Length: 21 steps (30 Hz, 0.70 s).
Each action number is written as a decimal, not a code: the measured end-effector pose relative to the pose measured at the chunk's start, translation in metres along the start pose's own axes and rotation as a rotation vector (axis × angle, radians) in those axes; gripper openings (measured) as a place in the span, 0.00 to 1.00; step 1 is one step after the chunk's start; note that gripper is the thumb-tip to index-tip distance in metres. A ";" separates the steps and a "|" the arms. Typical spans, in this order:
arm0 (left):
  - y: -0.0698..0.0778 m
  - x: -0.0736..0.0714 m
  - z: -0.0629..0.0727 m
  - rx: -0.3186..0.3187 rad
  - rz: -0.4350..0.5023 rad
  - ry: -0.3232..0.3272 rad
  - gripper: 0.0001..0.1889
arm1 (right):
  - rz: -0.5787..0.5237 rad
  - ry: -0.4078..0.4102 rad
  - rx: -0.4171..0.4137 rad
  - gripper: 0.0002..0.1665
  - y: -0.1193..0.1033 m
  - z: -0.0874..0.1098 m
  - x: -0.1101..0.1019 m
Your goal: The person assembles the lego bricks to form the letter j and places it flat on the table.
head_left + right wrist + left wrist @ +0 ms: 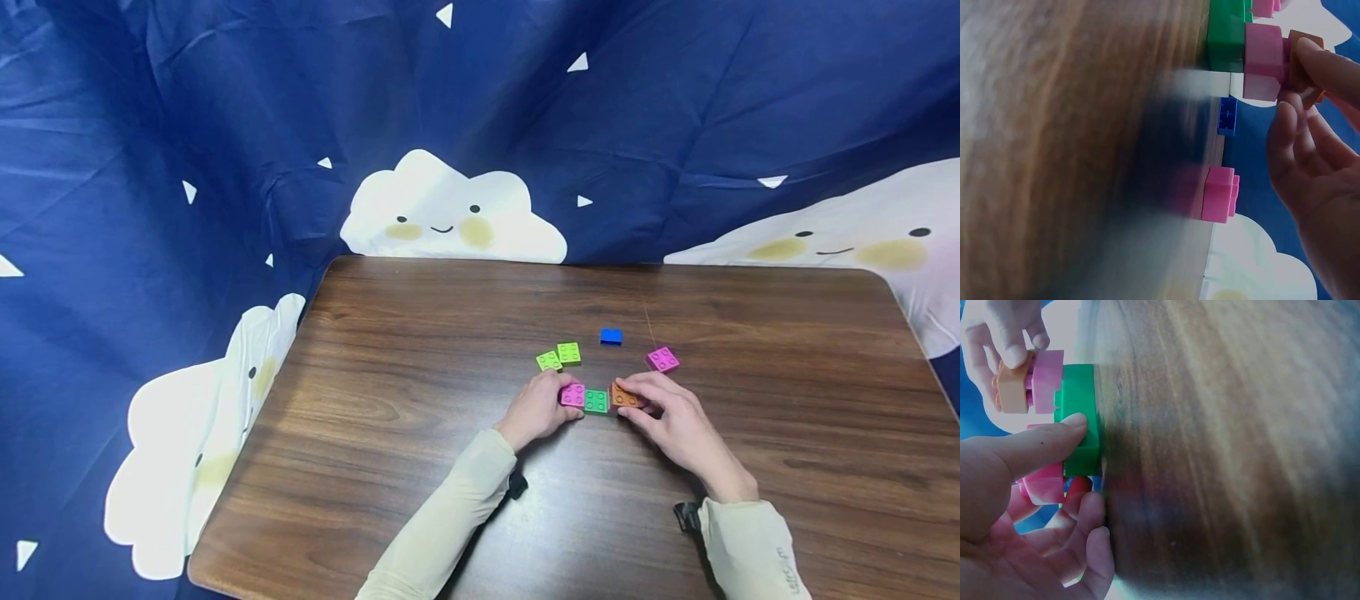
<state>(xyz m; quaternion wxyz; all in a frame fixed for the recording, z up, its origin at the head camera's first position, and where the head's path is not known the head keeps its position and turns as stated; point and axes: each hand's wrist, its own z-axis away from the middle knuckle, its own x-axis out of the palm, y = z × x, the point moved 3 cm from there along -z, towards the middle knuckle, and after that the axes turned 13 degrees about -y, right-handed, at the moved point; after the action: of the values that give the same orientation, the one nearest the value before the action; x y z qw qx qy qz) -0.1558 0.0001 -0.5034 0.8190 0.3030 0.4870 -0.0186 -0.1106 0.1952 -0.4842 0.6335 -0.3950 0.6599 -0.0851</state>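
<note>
A long green brick (pixel 1079 444) stands on the table, my left hand (pixel 538 408) gripping it with the thumb on its near side and fingers opposite. On its left end sits a pink brick (pixel 573 394); a second pink brick (pixel 1263 61) is on its right end. Above that second one, my right hand (pixel 678 421) pinches an orange brick (pixel 1013 390) between thumb and fingers. Pink studs show between the orange brick and the pink brick below it, so a narrow gap is visible there.
Two lime-green bricks (pixel 568 354) lie just beyond my left hand. Farther back is a blue brick (pixel 611 337), and a loose pink brick (pixel 663 359) rests beyond my right hand. The wooden table (pixel 405 350) meets a blue cloud-patterned curtain (pixel 615 108) at its back edge.
</note>
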 end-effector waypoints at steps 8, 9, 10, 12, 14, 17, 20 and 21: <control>-0.001 0.001 0.000 -0.005 0.000 -0.004 0.22 | 0.013 0.019 -0.002 0.24 -0.001 0.000 0.001; -0.001 0.001 0.000 -0.005 -0.001 -0.004 0.22 | 0.011 0.020 -0.002 0.24 -0.001 0.001 0.002; -0.001 0.001 0.001 -0.005 -0.001 -0.004 0.22 | 0.010 0.020 -0.001 0.24 -0.001 0.001 0.002; 0.000 0.001 0.001 -0.004 0.005 -0.003 0.22 | 0.009 0.017 -0.001 0.24 -0.001 0.001 0.003; 0.000 0.000 0.002 -0.003 0.011 -0.001 0.22 | 0.006 0.009 -0.003 0.24 -0.001 0.000 0.003; 0.001 -0.001 0.002 -0.004 0.017 0.000 0.21 | -0.006 -0.007 0.001 0.23 0.000 -0.001 0.002; 0.001 -0.001 0.001 -0.006 0.019 0.002 0.21 | -0.017 -0.021 0.012 0.23 0.001 -0.002 0.001; 0.001 -0.001 0.001 -0.006 0.018 0.002 0.22 | -0.018 -0.027 0.018 0.22 0.001 -0.003 0.000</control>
<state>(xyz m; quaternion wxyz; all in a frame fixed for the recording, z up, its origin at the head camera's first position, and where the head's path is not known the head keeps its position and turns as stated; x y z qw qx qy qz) -0.1554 -0.0001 -0.5024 0.8194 0.3050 0.4853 -0.0096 -0.1133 0.1944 -0.4845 0.6450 -0.3963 0.6469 -0.0916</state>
